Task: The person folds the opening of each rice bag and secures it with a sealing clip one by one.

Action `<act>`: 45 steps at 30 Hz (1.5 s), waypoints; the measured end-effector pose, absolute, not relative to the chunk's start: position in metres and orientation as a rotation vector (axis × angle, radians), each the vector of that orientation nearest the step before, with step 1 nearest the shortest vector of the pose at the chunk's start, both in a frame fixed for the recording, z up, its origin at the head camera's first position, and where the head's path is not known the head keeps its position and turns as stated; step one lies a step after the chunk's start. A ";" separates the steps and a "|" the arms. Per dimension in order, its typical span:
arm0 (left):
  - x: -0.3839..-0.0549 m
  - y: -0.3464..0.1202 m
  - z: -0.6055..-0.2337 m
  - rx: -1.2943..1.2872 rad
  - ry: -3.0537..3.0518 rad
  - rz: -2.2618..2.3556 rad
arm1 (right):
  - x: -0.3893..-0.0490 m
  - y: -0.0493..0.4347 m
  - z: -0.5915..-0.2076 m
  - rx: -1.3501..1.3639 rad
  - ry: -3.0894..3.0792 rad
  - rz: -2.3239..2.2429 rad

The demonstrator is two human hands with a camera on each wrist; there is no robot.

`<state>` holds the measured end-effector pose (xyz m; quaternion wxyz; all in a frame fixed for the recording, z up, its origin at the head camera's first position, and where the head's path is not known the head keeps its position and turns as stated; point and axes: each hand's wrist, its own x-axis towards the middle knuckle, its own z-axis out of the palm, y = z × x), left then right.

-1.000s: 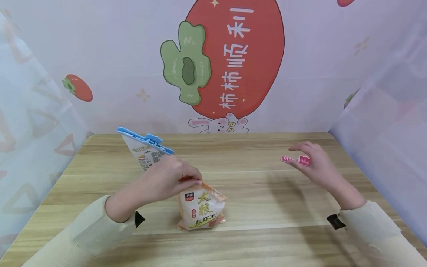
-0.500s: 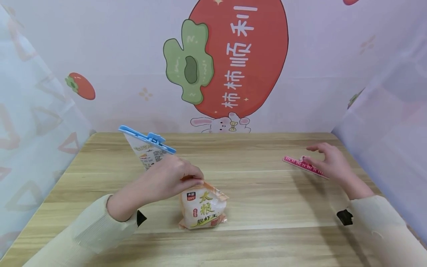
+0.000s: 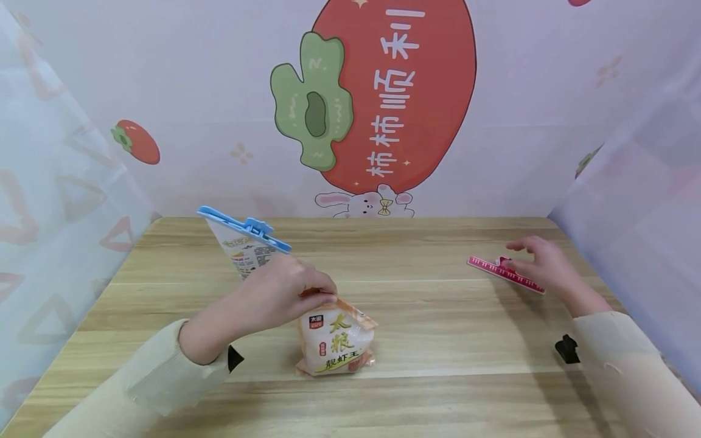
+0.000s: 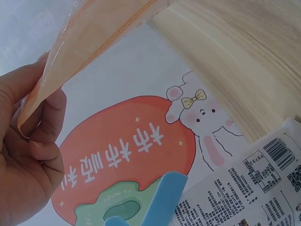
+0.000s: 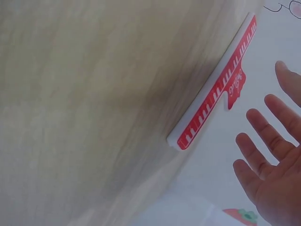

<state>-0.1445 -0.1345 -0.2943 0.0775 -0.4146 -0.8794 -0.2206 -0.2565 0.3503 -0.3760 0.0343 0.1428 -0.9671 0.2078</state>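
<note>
In the head view my left hand (image 3: pixel 279 289) pinches the top edge of a small orange-and-white rice bag (image 3: pixel 336 344), which stands upright on the table. The left wrist view shows the thumb and curled fingers gripping the bag's flat top flap (image 4: pixel 89 40). Over at the right, my right hand (image 3: pixel 547 274) is spread beside a pink bag clip (image 3: pixel 506 274) lying on the table. Seen from the right wrist, the fingers (image 5: pixel 270 132) are apart and relaxed, with a gap between them and the clip (image 5: pixel 214 89).
Behind the left hand stands a white printed bag (image 3: pixel 243 254) with a blue bag clip (image 3: pixel 243 230) across its top. The wooden table (image 3: pixel 416 340) ends at a patterned backdrop (image 3: pixel 509 121) at the back, with hanging cloth on both sides.
My right hand has drawn to the right, leaving the pink clip, formerly partly behind the thumb, almost fully visible. The left hand keeps its pinch on the rice bag.
</note>
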 end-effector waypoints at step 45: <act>-0.145 -0.133 -0.294 -1.174 -2.721 -0.728 | -0.263 0.343 -0.379 0.470 -3.140 0.534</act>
